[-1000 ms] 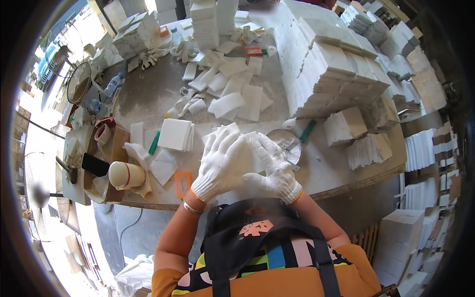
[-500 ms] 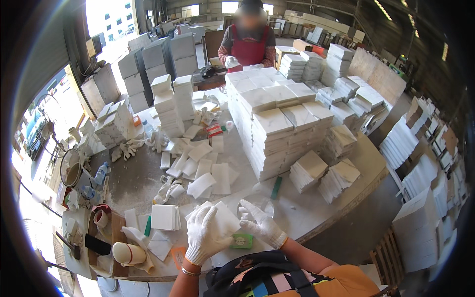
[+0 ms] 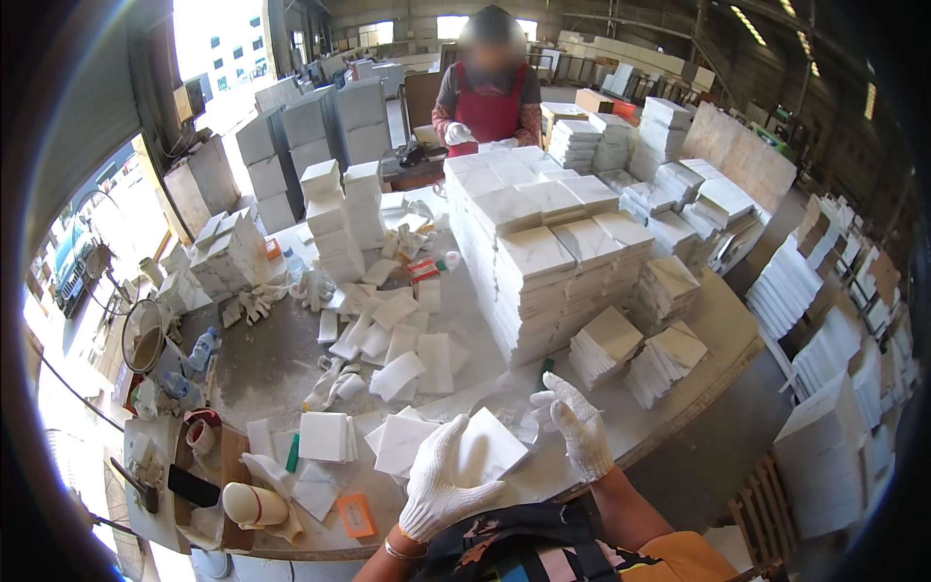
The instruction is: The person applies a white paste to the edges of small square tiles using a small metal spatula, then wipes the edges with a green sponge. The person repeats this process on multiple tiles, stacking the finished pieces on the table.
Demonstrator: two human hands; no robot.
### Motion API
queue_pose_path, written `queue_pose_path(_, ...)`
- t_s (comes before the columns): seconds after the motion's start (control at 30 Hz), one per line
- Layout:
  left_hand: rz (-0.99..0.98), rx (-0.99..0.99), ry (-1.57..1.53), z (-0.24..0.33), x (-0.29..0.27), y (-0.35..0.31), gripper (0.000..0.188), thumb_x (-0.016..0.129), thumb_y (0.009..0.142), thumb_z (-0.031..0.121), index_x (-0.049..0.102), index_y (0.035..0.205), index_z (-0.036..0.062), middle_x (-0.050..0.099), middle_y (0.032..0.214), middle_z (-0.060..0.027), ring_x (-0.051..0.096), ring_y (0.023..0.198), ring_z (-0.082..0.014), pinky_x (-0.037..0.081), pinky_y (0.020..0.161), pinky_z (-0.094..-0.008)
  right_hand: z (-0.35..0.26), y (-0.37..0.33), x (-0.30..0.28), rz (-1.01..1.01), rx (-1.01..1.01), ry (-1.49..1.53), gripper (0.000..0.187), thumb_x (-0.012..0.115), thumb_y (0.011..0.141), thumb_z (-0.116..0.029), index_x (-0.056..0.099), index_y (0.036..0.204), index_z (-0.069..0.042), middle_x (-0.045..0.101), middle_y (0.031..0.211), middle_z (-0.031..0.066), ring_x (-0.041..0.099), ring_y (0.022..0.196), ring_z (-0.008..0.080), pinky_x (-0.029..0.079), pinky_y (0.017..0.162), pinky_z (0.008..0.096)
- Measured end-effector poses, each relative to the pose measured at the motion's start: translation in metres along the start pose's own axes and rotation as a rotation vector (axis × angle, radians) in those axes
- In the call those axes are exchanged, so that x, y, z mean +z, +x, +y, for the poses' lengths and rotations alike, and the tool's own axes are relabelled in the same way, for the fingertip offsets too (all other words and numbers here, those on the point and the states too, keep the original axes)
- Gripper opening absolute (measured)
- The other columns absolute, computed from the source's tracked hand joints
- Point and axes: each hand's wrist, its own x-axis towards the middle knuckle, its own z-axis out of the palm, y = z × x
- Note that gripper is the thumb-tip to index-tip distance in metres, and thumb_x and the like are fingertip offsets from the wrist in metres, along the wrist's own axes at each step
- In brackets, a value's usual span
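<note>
Item list on my feed, left to right. Far left of the left hand: a dark phone-like slab [image 3: 194, 487], then a cream container [image 3: 255, 505] with a red band. Nearer on that side: a squared stack of white tiles [image 3: 325, 436], an orange box [image 3: 356, 516]. Ahead and to the left of the hand: a heap of loose white pieces [image 3: 398, 376], unstacked. Just beyond its fingers: a white tile pile [image 3: 402, 443], slightly fanned. Left hand [image 3: 448, 490]: white glove, thumb and fingers parted about the tile in question; whether it grips I cannot tell. White tile [image 3: 495, 444]: just right of the left hand, tilted, between the two hands. Ahead of both hands: a tall block of stacked tiles [image 3: 543, 272]. Right hand [image 3: 579, 427]: gloved, fingers spread, holding nothing that I can see. Beyond it to the right: two low tile stacks [image 3: 606, 339] [image 3: 669, 359]. Progress, my judgement: mid-handling; many tiles stand stacked, this one and the heap do not. Room: the right hand has a strip of table [image 3: 630, 412] before the edge on its right; the tall block limits forward reach, the fanned pile the left hand's.
</note>
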Motion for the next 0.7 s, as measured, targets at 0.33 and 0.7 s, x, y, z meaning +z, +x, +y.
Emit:
queue_pose_path(0.33, -0.105, 0.174, 0.148, -0.004, 0.024, 0.005, 0.098, 0.089, 0.056, 0.035, 0.049, 0.139, 0.0021, 0.053, 0.134, -0.0205, 0.051, 0.126, -0.0372, 0.042, 0.107, -0.0446, -0.006, -0.020, 0.006, -0.321, 0.450, 0.187, 0.062, 0.057, 0.095, -0.031, 0.043, 0.149, -0.004, 0.062, 0.107, 0.0017, 0.053, 0.078, 0.0054, 0.043, 0.059, 0.0214)
queue_pose_path(0.7, -0.115, 0.393, 0.466, 0.028, 0.046, 0.030, 0.092, 0.085, 0.058, 0.053, 0.054, 0.133, 0.0079, 0.046, 0.141, -0.0188, 0.043, 0.129, -0.0455, 0.033, 0.102, -0.0609, -0.006, -0.033, 0.002, -0.145, 0.278, 0.219, 0.074, 0.059, 0.084, -0.009, 0.031, 0.151, 0.008, 0.044, 0.149, 0.0169, 0.044, 0.134, 0.0209, 0.034, 0.111, 0.0308)
